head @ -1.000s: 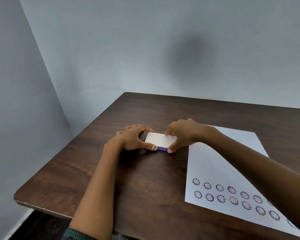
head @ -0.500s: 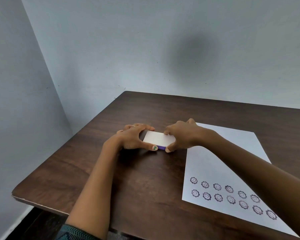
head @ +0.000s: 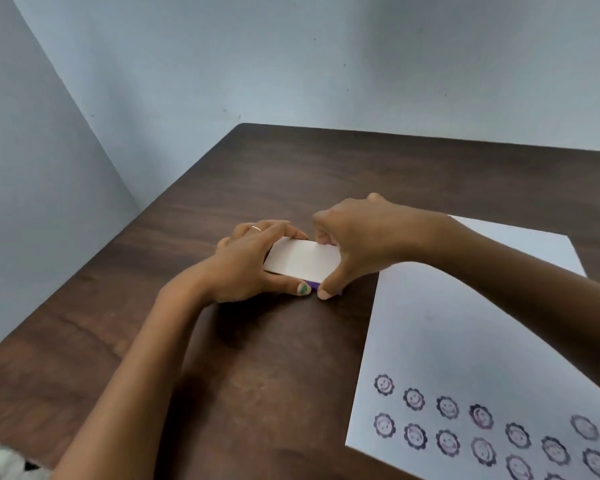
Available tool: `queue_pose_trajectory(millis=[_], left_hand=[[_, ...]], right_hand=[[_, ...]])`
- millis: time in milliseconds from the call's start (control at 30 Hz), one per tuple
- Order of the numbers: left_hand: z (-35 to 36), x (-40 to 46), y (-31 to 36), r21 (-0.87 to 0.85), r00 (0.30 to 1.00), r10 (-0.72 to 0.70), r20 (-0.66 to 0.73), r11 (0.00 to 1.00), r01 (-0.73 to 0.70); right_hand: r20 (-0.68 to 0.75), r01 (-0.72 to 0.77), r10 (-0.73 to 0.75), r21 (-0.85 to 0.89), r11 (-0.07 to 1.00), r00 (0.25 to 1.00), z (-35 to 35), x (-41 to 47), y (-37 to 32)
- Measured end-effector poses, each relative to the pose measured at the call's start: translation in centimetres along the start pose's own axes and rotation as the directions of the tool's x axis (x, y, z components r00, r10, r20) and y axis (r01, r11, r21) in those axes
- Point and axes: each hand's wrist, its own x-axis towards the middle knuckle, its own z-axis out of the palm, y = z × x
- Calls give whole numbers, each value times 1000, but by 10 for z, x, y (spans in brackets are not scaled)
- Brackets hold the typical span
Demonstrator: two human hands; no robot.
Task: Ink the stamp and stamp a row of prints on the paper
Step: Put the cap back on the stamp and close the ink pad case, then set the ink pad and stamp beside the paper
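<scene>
Spanning the view, dark wood surface (head: 257, 375), white paper (head: 447, 341) at right with two rows of purple prints (head: 447, 408), left hand (head: 246, 265) and right hand (head: 364, 237), fingers closed around white-lidded, purple-based box (head: 302, 259), possibly the ink pad, left of paper.

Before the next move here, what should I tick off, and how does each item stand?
1. Both hands on the ink pad case: ok, left hand and right hand grip opposite ends.
2. Case lid open: not ok, white lid looks shut.
3. Stamp in view: not ok.
4. Paper flat on table: ok.
5. Free space above the prints: ok.
</scene>
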Motion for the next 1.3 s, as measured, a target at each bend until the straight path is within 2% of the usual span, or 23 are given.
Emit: queue_pose_trajectory(millis=[100, 200, 300, 400, 467, 500, 600, 667, 733, 900, 1067, 1300], left_hand=[[2, -6, -1, -105, 1000, -9, -11, 994, 8], [3, -9, 1, -127, 999, -26, -45, 992, 20], [2, -11, 5, -155, 997, -46, -56, 987, 36], [0, -11, 8, -151, 996, -76, -51, 986, 67], [-3, -12, 11, -145, 995, -95, -42, 986, 88], [-7, -12, 13, -149, 994, -101, -28, 984, 96], [-13, -13, 17, -157, 993, -118, 29, 980, 121], [-17, -13, 19, -161, 989, -143, 44, 976, 148], [-18, -12, 22, -133, 986, -156, 54, 978, 162], [-16, -9, 28, -31, 987, -139, 81, 989, 142], [-10, -9, 31, 6, 986, -150, 73, 989, 150], [-4, -3, 37, 44, 991, -104, 85, 994, 100]], right_hand=[[32, 18, -19, 28, 999, 999, -2, 1, -2], [59, 5, -6, 29, 1000, 998, -7, -2, -9], [66, -52, 52, -4, 999, 996, -12, -5, -17], [133, -95, 94, -5, 995, 987, -17, -13, -22], [147, -158, 148, 59, 986, 978, -28, -25, -19], [111, -218, 205, 116, 969, 972, -34, -33, -16], [-43, -424, 470, 367, 828, 882, -42, -64, -4], [-37, -512, 614, 513, 689, 788, -37, -87, -2], [14, -587, 690, 540, 603, 723, -23, -105, -3], [64, -692, 788, 526, 494, 612, 12, -115, -5], [-13, -713, 812, 469, 521, 584, 27, -96, -12], [1, -721, 770, 352, 597, 638, 55, -102, -17]])
